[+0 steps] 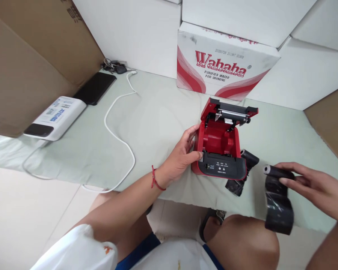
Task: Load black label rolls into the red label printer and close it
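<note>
A small red and black label printer [221, 150] stands on the green cloth with its lid [231, 110] raised. Its red inner bay shows nothing in it. My left hand [183, 153] grips the printer's left side, thumb on the black front panel. Off to the right, my right hand [301, 180] pinches a roll of black ribbon [278, 206] between thumb and fingers, with a loose length hanging down over the cloth's front edge. A second black roll [249, 161] lies against the printer's right side, its loose end near the front edge.
A Wahaha water carton [222, 63] stands behind the printer, before stacked white boxes [138, 33]. At left are a white power bank [55, 118], a black phone [95, 88], keys [114, 66] and a white cable [112, 131]. Brown cardboard [30, 67] borders the left side.
</note>
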### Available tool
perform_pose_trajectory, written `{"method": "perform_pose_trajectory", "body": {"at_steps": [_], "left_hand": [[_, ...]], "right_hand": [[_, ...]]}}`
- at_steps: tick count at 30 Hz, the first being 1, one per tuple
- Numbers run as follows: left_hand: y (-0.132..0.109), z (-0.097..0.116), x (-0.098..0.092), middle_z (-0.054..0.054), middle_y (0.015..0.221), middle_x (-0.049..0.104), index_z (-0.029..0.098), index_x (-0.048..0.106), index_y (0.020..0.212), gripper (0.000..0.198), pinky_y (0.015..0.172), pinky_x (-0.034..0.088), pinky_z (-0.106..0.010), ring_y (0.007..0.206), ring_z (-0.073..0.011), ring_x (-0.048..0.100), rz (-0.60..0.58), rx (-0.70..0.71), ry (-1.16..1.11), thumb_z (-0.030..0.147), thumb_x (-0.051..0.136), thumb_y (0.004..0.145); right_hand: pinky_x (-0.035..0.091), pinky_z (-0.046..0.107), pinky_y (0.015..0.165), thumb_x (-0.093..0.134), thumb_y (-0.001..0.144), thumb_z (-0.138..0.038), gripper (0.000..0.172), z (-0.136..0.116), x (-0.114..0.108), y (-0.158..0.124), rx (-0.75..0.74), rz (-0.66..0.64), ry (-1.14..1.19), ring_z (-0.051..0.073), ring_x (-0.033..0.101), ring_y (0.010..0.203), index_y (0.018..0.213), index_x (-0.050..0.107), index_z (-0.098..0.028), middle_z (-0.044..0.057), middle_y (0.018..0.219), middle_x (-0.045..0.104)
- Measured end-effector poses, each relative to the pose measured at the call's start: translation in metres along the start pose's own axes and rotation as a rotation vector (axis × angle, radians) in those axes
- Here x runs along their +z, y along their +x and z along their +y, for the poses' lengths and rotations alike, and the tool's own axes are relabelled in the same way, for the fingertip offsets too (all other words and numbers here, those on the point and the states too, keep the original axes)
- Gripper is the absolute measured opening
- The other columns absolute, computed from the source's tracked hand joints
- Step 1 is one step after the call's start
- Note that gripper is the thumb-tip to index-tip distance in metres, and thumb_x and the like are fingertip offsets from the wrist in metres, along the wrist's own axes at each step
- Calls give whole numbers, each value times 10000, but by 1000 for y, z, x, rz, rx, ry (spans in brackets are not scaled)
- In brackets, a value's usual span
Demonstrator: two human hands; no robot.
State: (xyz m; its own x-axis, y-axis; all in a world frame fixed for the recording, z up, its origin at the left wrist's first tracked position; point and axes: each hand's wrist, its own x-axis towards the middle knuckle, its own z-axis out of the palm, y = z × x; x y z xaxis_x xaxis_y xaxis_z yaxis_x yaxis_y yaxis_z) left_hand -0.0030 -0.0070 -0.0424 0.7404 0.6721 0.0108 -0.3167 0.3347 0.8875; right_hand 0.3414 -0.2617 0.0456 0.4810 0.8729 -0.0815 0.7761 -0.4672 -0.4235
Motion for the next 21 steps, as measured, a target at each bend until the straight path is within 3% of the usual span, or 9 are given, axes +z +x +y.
{"method": "perform_pose_trajectory", "body": {"at_steps": [2, 5, 10, 15, 18, 21], "left_hand": [[0, 1, 1, -64, 1926, 444, 362, 530, 1660, 896, 1518, 290, -627, 1829, -368, 357, 5, -17, 7, 313, 912, 852], [0, 0, 1, -55, 1922, 451, 366, 529, 1664, 886, 1524, 275, -614, 1823, -357, 366, -2, -12, 17, 313, 896, 860], [2, -2, -1, -49, 1931, 438, 376, 543, 1675, 865, 1518, 296, -601, 1831, -359, 350, -26, 36, 64, 369, 901, 888], [2, -1, -1, -54, 1929, 443, 372, 555, 1664, 855, 1500, 345, -607, 1824, -365, 364, -28, 16, 52, 357, 915, 888], [1, 0, 0, -72, 1918, 458, 356, 554, 1655, 853, 1504, 330, -610, 1819, -367, 376, -18, 18, 46, 358, 923, 885], [0, -1, 0, -80, 1903, 475, 352, 559, 1640, 840, 1512, 305, -612, 1810, -371, 396, -2, 16, 57, 357, 919, 882]], "right_hand": [[662, 520, 615, 759, 900, -676, 445, 8, 16, 8, 113, -115, -2, 374, 805, 690, 1152, 880, -330, 109, 871, 868], [648, 536, 677, 714, 891, -634, 489, 1, 37, 16, 156, -27, -50, 374, 808, 734, 1217, 873, -306, 115, 998, 896], [610, 459, 721, 635, 1016, -632, 497, -35, 64, 26, 31, 103, -85, 243, 690, 655, 1290, 864, -287, 98, 1099, 883], [607, 474, 810, 582, 1031, -500, 489, -62, 92, 45, -25, 113, -166, 328, 815, 950, 1351, 857, -253, 141, 1277, 889], [618, 456, 821, 616, 1030, -502, 472, -69, 92, 50, -50, 104, -178, 346, 831, 1055, 1362, 854, -264, 140, 1313, 880], [644, 423, 800, 705, 1007, -594, 466, -64, 65, 44, -93, 82, -164, 322, 830, 1005, 1327, 863, -295, 113, 1193, 886]]}}
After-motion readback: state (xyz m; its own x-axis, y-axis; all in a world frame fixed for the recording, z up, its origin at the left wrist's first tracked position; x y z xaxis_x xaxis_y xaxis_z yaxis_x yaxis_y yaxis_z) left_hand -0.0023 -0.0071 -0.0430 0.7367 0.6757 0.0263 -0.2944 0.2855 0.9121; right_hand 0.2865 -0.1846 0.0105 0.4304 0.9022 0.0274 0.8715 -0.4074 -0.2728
